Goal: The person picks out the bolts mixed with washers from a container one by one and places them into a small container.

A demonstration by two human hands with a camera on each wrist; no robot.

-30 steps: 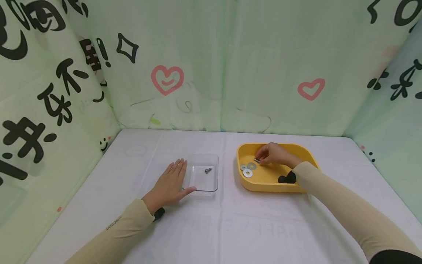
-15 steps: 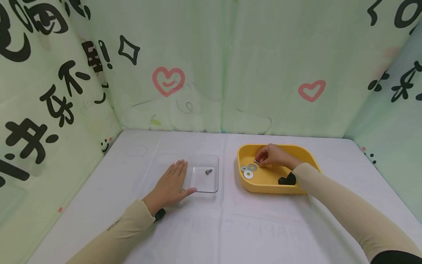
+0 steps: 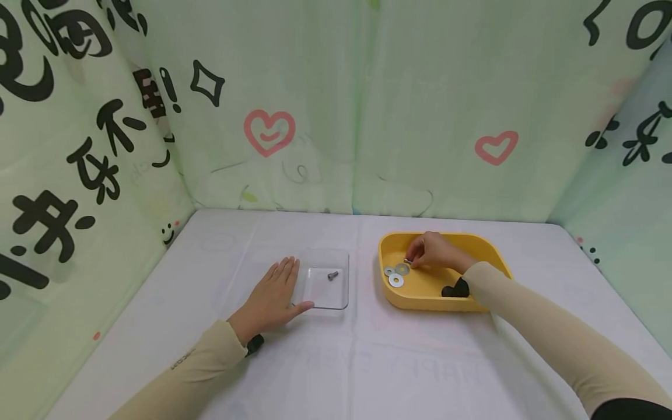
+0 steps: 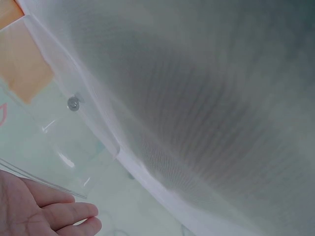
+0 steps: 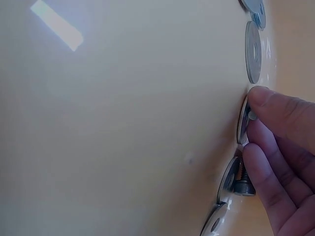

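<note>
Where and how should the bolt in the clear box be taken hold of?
Probably by the head of the bolt, pinched between thumb and finger from above, slightly from the right. It lies on its side, and the head looks thicker than the shank. The walls of the box hinder a low approach, and the left hand occupies the left side.

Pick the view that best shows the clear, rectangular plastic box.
The head view: the box fits fully in frame, partly behind the left hand. The left wrist view cuts off part of it; the right wrist view doesn't show it.
</note>
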